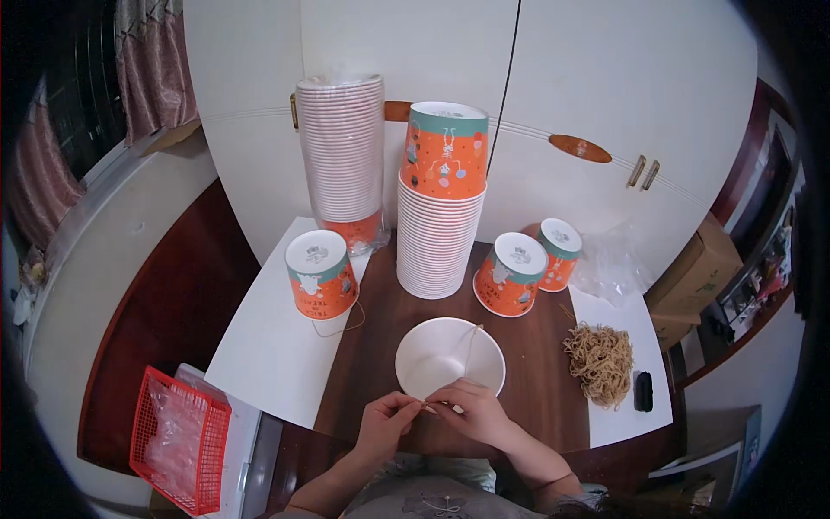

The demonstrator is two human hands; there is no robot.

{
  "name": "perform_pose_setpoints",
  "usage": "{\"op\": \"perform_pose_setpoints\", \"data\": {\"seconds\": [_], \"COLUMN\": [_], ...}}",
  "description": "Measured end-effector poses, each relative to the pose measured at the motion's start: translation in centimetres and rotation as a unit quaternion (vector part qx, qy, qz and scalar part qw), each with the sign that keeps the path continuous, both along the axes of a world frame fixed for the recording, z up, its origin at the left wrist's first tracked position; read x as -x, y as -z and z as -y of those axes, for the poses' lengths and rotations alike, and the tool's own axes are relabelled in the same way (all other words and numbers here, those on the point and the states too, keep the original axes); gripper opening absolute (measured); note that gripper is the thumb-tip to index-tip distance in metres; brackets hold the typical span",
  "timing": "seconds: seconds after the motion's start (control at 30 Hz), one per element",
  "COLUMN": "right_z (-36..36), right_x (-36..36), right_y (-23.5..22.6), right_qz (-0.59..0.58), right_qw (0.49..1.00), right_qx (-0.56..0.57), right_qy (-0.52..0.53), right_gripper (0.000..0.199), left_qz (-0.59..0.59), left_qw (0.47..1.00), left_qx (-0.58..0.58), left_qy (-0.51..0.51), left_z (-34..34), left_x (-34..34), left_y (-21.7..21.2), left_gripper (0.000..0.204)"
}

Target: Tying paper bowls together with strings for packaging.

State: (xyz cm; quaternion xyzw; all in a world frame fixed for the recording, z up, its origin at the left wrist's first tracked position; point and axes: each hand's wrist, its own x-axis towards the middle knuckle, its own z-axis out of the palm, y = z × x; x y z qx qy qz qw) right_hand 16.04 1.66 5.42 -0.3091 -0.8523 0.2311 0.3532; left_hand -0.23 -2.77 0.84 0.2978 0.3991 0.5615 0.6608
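An open white paper bucket (428, 346) stands upright at the table's near edge, its mouth facing me. A thin tan cord (469, 350) runs from its far rim across the inside toward my hands. At the near rim, my left hand (385, 422) pinches the cord between thumb and fingertips. My right hand (475, 413) meets it there, fingers closed on the same cord; the exact spot is partly hidden by the fingers. Beyond on the left sits an upside-down orange and green paper bucket (327, 294) with a loop of cord beside it.
Behind stand a tall stack of nested buckets (441, 242) and a plastic-wrapped stack (343, 156). Two upturned buckets (510, 292) sit right of them, near a clear plastic bag (612, 264). A cord pile (599, 363) lies beside a small black object (643, 391). A red basket (212, 450) is lower left.
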Motion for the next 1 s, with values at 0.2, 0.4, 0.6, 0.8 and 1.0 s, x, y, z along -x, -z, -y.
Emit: {"op": "perform_pose_setpoints", "data": {"seconds": [0.2,0.4,0.6,0.8,1.0], "right_z": [0.1,0.2,0.2,0.3,0.1], "right_x": [0.1,0.1,0.2,0.4,0.4], "right_y": [-0.3,-0.2,0.0,0.0,0.0], "right_qz": [-0.019,-0.028,-0.015,-0.009,-0.006], "right_qw": [1.0,0.999,0.999,1.0,1.0], "right_qx": [0.022,0.045,0.041,0.01,-0.011], "right_qy": [0.002,0.007,0.016,0.021,0.021], "right_gripper": [0.013,0.014,0.012,0.013,0.014], "left_qz": [-0.236,-0.395,-0.31,-0.29,-0.315], "left_qw": [0.933,0.866,0.917,0.936,0.928], "left_qx": [-0.264,-0.294,-0.24,-0.19,-0.194], "left_qy": [-0.06,-0.083,-0.064,-0.066,-0.047], "left_z": [0.0,0.0,-0.3,-0.3,-0.4], "left_x": [0.1,-0.1,0.1,0.1,0.1], "left_y": [-0.4,-1.3,-0.7,-0.9,-1.1], "left_gripper": [0.011,0.016,0.011,0.008,0.008]}}
